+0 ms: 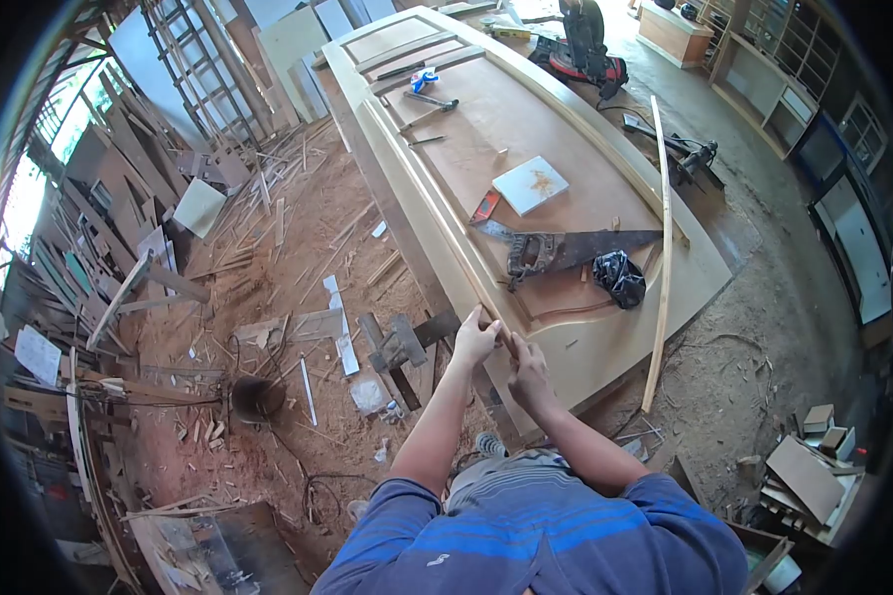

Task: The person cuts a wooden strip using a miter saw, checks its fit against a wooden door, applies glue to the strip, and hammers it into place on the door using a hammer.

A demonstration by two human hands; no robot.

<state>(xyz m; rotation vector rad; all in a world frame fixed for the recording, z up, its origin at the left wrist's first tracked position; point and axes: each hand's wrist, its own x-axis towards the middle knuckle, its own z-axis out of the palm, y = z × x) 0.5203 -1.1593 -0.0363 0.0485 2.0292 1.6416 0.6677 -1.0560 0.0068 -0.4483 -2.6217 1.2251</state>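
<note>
A large wooden door panel (566,372) lies flat in front of me, with raised framing around a recessed brown middle. A thin wooden strip (456,253) runs along its left side toward my body. My left hand (476,337) is closed around the strip near its close end. Just right of it, my right hand (531,377) has its fingers closed at the strip's end; the exact grip is partly hidden. Beyond my hands, a handsaw (575,253) lies across the panel beside a crumpled black plastic bag (619,279).
On the panel lie a white square board (531,185), a red-handled square (485,206) and a hammer (435,101). A long wooden strip (662,258) crosses its right edge. A vise (397,343) stands at left. Wood scraps (278,213) litter the floor.
</note>
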